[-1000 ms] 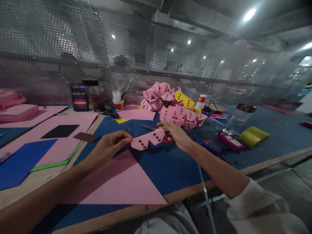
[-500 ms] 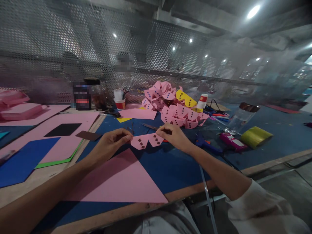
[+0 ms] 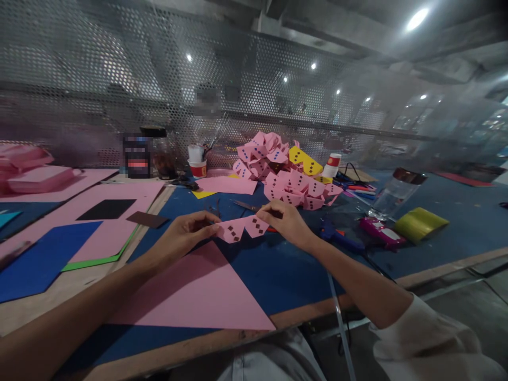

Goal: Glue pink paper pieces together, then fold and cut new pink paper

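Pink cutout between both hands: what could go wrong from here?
1. The cutout narrows midway between the left hand and right hand; pulling them apart might tear it there.
2. Scissors lie just beyond it, so fingers moving that way could brush a blade.
3. The glue gun lies near the right forearm, which might bump it; I can't tell whether it's hot.
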